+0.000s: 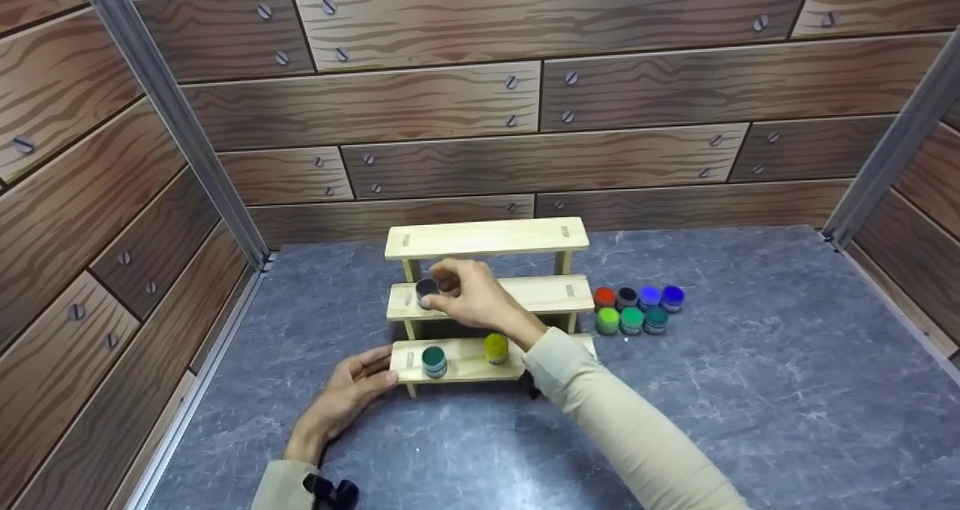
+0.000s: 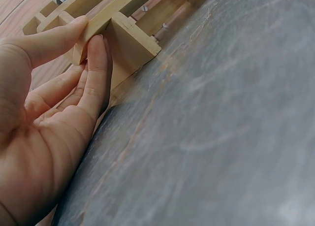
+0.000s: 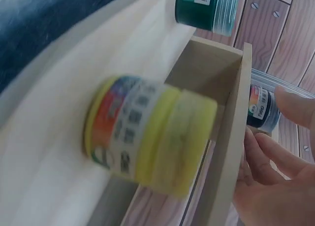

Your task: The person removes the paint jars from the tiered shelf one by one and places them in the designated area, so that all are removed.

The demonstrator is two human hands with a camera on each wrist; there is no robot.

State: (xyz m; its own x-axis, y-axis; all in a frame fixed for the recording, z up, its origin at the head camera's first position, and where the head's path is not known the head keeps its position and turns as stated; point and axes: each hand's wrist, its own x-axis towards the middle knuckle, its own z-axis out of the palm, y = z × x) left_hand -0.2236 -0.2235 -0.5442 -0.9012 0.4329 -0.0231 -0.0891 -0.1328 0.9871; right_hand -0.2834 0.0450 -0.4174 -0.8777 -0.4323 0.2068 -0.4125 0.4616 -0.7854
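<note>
A three-step wooden display stand [image 1: 487,236] stands on the table. My left hand [image 1: 349,390] pinches the left end of its lowest step, thumb on top and a finger beneath, as the left wrist view shows. At the left end of the middle step, my right hand [image 1: 476,296] holds a dark paint jar [image 1: 426,291] upright between thumb and fingers. In the right wrist view this jar [image 3: 259,107] shows a printed label and clear lid. A dark green paint jar [image 1: 434,361] and a yellow paint jar [image 1: 496,349] sit on the lowest step.
Right of the stand, several paint jars form two rows, among them a red jar [image 1: 604,298], a blue jar [image 1: 672,298] and a light green jar [image 1: 607,320]. Wood-patterned panels [image 1: 450,105] enclose the grey marbled table [image 1: 750,390] at the back and sides.
</note>
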